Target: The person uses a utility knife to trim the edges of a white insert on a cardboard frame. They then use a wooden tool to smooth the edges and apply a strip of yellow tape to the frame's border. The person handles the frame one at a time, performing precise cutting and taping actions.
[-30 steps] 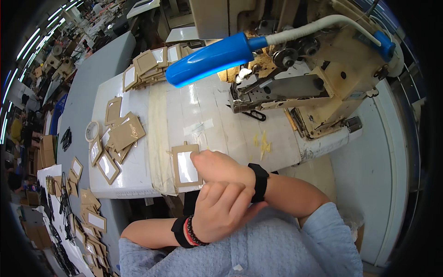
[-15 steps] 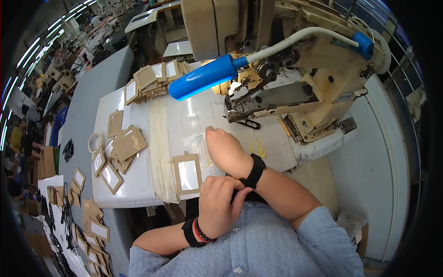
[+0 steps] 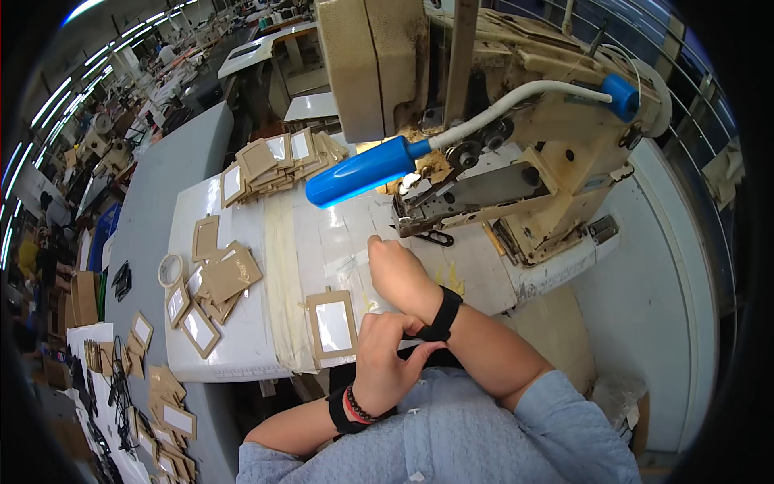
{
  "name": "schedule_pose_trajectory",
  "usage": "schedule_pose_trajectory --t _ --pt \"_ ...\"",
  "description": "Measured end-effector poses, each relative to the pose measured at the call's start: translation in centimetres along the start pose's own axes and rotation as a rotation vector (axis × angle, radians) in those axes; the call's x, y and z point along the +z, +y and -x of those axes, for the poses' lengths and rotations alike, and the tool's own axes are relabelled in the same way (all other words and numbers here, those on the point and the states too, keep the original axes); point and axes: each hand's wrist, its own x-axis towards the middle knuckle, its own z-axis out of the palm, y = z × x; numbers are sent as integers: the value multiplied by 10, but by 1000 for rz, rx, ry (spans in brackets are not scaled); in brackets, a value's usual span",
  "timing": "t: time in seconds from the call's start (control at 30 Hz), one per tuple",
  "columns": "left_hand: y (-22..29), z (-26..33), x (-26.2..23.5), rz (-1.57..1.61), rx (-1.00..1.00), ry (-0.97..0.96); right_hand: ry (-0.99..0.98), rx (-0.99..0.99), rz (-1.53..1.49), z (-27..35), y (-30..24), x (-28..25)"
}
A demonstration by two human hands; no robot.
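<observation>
Here, seen from the head camera, a white surface (image 3: 242,355) carries a cream sewing machine (image 3: 556,169) with a blue-tipped lamp (image 3: 367,171) on a white bent arm; strips of clear tape cross the top; beyond it stretches a long factory hall with ceiling strip lights and more benches, too small to make out. One tan card frame with a clear window (image 3: 332,323) lies alone at the near edge, just left of the hands; a loose cluster of about six such frames (image 3: 211,290) sits further left beside one roll of tape (image 3: 170,269); a stacked pile of frames (image 3: 274,161), too overlapped to count, lies at the far edge; still more frames (image 3: 165,411) are spread on a lower grey bench to the left. The right hand (image 3: 395,270) rests curled on the surface below the machine's needle, fingers folded under and holding nothing I can see; the left hand (image 3: 389,355) has its fingers pinched on the black wrist strap (image 3: 439,315) worn on the right wrist.
</observation>
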Motion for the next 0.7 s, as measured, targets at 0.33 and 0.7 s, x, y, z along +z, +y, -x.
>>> schedule_pose_trajectory --t 0.33,0.7 --pt "-5 0 -15 210 -92 -200 -64 -96 -190 -3 6 14" --pt "-14 0 -15 537 -583 -332 180 -260 5 8 4 17"
